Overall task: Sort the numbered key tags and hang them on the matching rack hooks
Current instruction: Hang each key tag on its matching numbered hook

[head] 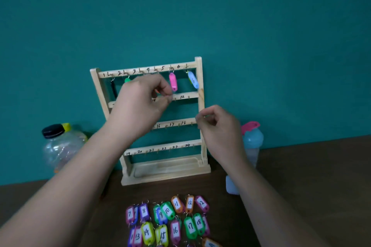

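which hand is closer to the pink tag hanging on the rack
Left. The left hand sits just beside the pink tag, at its lower left; the right hand is lower and further right, by the rack's right post.

The wooden rack (166,176) stands upright with four numbered bars. A pink tag (173,82) hangs at 5 and a blue tag (193,80) at 6. Loose coloured tags (167,210) lie in rows before its base.

Head camera looks forward and down, near the rack (172,124)
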Motion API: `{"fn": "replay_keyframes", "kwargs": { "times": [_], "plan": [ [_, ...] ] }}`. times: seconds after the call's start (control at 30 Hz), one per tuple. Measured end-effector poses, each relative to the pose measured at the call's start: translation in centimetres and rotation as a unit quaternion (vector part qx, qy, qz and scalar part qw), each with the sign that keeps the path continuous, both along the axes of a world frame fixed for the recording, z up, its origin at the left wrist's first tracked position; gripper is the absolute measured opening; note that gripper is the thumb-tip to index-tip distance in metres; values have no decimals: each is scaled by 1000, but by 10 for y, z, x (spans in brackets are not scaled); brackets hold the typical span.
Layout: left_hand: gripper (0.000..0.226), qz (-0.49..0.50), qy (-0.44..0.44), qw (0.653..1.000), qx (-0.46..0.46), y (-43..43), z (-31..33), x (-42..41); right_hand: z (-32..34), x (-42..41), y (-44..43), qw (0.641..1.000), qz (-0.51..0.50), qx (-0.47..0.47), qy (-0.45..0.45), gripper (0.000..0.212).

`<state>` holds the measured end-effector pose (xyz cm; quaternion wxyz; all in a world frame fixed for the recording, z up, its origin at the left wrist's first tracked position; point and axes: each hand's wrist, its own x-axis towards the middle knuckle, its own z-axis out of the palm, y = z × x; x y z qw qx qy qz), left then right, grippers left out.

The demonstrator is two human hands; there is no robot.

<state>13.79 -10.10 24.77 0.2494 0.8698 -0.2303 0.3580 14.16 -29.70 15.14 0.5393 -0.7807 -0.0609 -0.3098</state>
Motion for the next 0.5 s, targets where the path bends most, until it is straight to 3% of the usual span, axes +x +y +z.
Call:
{"fn": "replay_keyframes", "kwargs": {
  "times": [0.27, 0.5],
  "plan": [
    [17, 24, 123, 991, -48, 49, -90, -23, -67, -26, 25, 996, 33, -5, 78, 7],
    [13, 48, 219, 970, -96, 87, -155, -34, -89, -30, 50, 981, 60, -120, 139, 5]
  ]
}}
